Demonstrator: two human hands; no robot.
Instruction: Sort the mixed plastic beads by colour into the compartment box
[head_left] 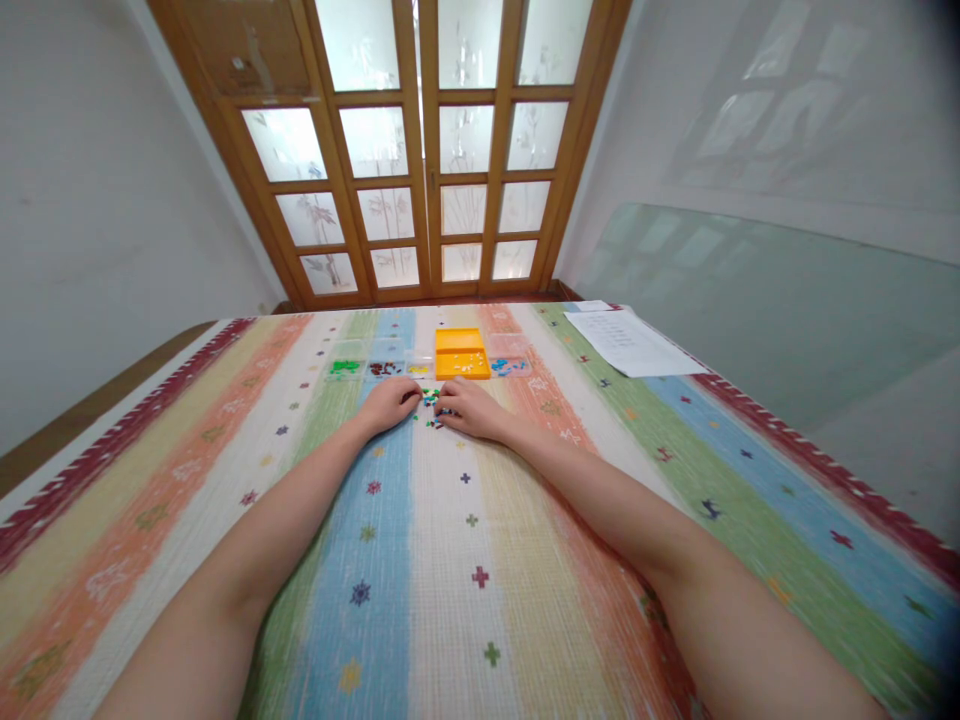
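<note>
A small loose pile of tiny coloured pieces, green, blue, white and dark red among them, lies on the striped cloth between my hands. My left hand rests at the pile's left side, its fingers curled together; whatever they pinch is too small to make out. From the right, my right hand reaches over the pile's edge with fingers bent down and closed towards the thumb. Its fingertips are among the pieces, and what they hold is hidden.
Behind my hands stand clear boxes of green pieces, dark red pieces, yellow pieces and blue pieces. An open orange box holds white pieces. Printed paper sheets lie at the far right of the tablecloth.
</note>
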